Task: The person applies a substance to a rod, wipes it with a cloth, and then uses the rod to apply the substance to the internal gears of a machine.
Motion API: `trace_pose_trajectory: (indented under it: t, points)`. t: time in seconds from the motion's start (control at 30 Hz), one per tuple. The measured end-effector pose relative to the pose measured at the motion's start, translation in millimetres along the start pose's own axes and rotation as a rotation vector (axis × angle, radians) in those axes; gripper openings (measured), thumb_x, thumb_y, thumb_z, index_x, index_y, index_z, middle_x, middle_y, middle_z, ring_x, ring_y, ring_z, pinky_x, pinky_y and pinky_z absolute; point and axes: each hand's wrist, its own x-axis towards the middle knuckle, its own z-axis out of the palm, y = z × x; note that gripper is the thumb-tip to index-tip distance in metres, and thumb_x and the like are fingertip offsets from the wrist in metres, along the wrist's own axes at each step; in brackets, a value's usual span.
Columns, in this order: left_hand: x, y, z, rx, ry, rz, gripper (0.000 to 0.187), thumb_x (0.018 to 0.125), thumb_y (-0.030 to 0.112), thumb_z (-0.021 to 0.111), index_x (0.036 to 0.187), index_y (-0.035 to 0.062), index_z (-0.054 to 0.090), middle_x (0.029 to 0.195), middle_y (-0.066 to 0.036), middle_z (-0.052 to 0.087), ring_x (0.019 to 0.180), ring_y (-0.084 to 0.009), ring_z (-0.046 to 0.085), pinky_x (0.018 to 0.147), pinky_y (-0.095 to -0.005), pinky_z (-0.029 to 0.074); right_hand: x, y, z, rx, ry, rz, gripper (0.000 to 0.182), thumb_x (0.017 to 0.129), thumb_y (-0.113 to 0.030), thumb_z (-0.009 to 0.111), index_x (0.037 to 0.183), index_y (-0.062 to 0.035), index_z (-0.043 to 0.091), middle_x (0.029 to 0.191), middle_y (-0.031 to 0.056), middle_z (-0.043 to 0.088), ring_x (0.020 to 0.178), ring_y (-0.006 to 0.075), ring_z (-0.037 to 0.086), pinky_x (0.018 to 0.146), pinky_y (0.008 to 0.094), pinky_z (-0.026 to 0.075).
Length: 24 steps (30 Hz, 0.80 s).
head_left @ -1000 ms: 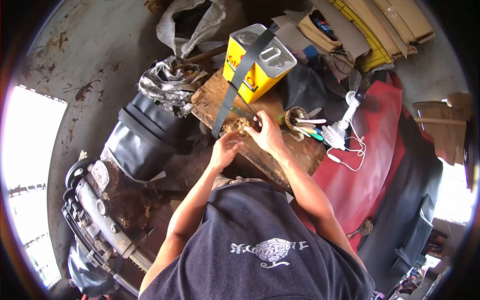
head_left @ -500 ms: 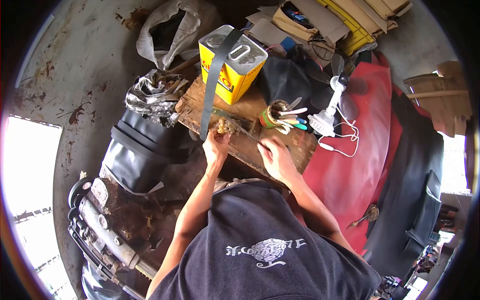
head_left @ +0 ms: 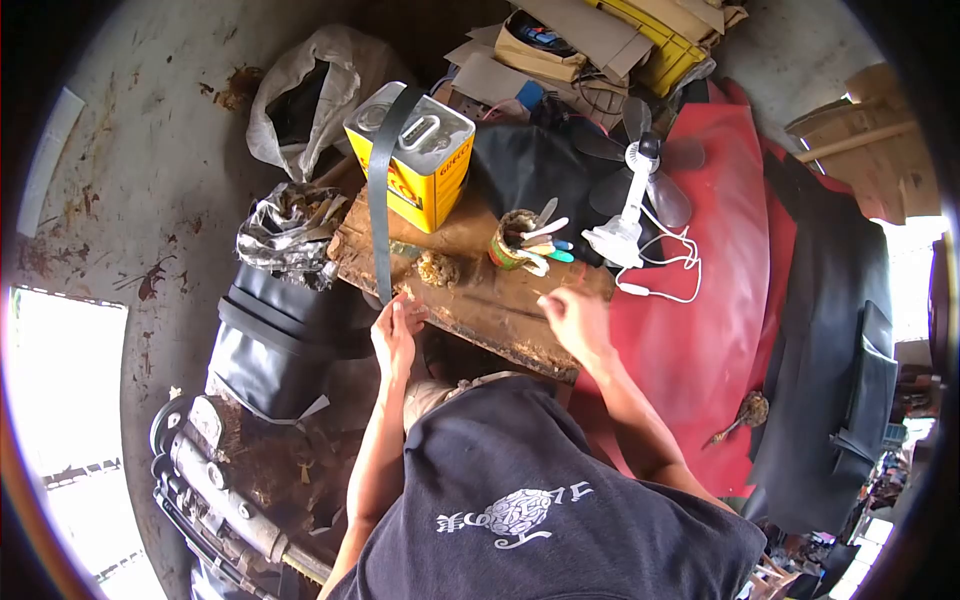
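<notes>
My left hand (head_left: 395,332) is at the near edge of a worn wooden board (head_left: 465,320), thumb and fingers pinched at the lower end of a black strip (head_left: 379,215). That strip runs down over a yellow metal can (head_left: 435,190) with a grey top. Just beyond the fingers, a crumbly yellow-brown lump (head_left: 437,268) lies on the board. My right hand (head_left: 577,322) hovers by the board's right end, fingers curled and slightly blurred; what they hold, if anything, is hidden. Between the hands and farther back sits a small tin (head_left: 506,256) of pens and sticks.
A white fan (head_left: 622,225) with its cord stands on red sheet material (head_left: 715,300) at right. Black sheets (head_left: 830,350) lie beyond. Leftward are a crumpled bundle (head_left: 285,235), a black folded stack (head_left: 275,345) and a metal machine arm (head_left: 225,495). Cardboard (head_left: 590,35) lies behind.
My left hand has drawn back from the brown lump towards the board's near edge. My right hand has moved right, and the thin tool it held over the board no longer shows. The view has shifted.
</notes>
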Motion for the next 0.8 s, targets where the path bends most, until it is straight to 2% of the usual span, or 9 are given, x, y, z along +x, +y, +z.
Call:
trace_pose_trajectory:
  t: [0.07,0.1,0.13,0.2,0.3,0.53,0.63,0.67,0.8]
  points:
    - [-10,14,8,-0.056,-0.053,0.003,0.043,0.099,0.03,0.039,0.121,-0.0048,0.052,0.101,-0.016,0.066,0.084,-0.019,0.066,0.074,-0.0269,0.051,16,-15,-27,0.084,0.545,-0.117,0.018,0.082,-0.017,0.067,0.073,-0.0037,0.057,0.059,0.0065,0.052,0.049,0.0214,0.051,0.046,0.0354,0.041]
    - [-17,20,11,-0.081,-0.079,-0.001,0.045,0.099,0.032,0.038,0.121,-0.005,0.051,0.102,-0.016,0.066,0.085,-0.0194,0.066,0.075,-0.0277,0.05,25,-27,-50,0.121,0.507,-0.027,0.015,0.082,-0.013,0.068,0.08,-0.0024,0.058,0.063,0.0071,0.05,0.051,0.02,0.048,0.047,0.0335,0.04]
    - [-20,27,17,-0.063,-0.129,0.021,0.049,0.099,0.036,0.036,0.121,-0.0058,0.051,0.102,-0.016,0.066,0.087,-0.0199,0.065,0.078,-0.028,0.05,43,-35,-62,0.175,0.577,-0.152,0.016,0.081,-0.013,0.068,0.091,-0.0026,0.061,0.066,0.0083,0.05,0.053,0.0189,0.048,0.049,0.0315,0.039]
    - [-22,36,33,-0.055,-0.216,0.051,0.045,0.099,0.032,0.041,0.121,-0.0063,0.051,0.102,-0.016,0.066,0.087,-0.0182,0.064,0.079,-0.0265,0.049,75,-37,-67,0.135,0.365,-0.208,0.026,0.082,-0.021,0.067,0.101,-0.0044,0.062,0.073,0.0125,0.055,0.059,0.0273,0.055,0.055,0.0368,0.043]
    - [-15,36,46,-0.052,-0.3,0.077,0.04,0.098,0.027,0.044,0.12,-0.0051,0.053,0.101,-0.014,0.066,0.086,-0.0148,0.063,0.079,-0.0256,0.048,111,-37,-61,-0.008,-0.097,-0.193,0.016,0.08,-0.017,0.064,0.085,-0.0031,0.067,0.073,0.0197,0.063,0.072,0.034,0.064,0.066,0.0402,0.05]
    - [2,63,60,-0.331,-0.368,-0.094,0.049,0.098,0.036,0.04,0.122,-0.0065,0.048,0.115,-0.019,0.059,0.101,-0.0254,0.06,0.092,-0.0351,0.046,121,-66,-79,0.005,-0.068,-0.336,0.013,0.08,-0.015,0.063,0.077,-0.0025,0.067,0.071,0.0191,0.063,0.071,0.0372,0.063,0.065,0.0419,0.049]
    - [16,74,68,-0.583,-0.436,-0.226,0.051,0.098,0.036,0.038,0.123,-0.0078,0.044,0.125,-0.021,0.052,0.114,-0.0298,0.053,0.099,-0.0398,0.041,105,-76,-113,0.06,-0.04,-0.193,0.017,0.081,-0.019,0.066,0.081,-0.0025,0.069,0.065,0.0175,0.062,0.057,0.0309,0.061,0.056,0.0375,0.045]
    - [19,79,73,-0.642,-0.469,-0.255,0.05,0.098,0.035,0.038,0.123,-0.0077,0.044,0.125,-0.021,0.052,0.114,-0.03,0.052,0.1,-0.0402,0.04,103,-63,-115,0.081,0.007,-0.226,0.016,0.083,-0.017,0.065,0.084,-0.0015,0.068,0.059,0.0148,0.06,0.051,0.0232,0.058,0.052,0.0339,0.042]
    - [32,83,95,-0.603,-0.533,-0.316,0.039,0.098,0.023,0.039,0.12,-0.0081,0.045,0.121,-0.021,0.054,0.111,-0.0312,0.056,0.097,-0.0398,0.044,65,-58,-144,0.127,0.085,-0.1,0.013,0.085,-0.011,0.062,0.089,-0.0001,0.067,0.059,0.0095,0.057,0.052,0.0105,0.053,0.048,0.0273,0.04]
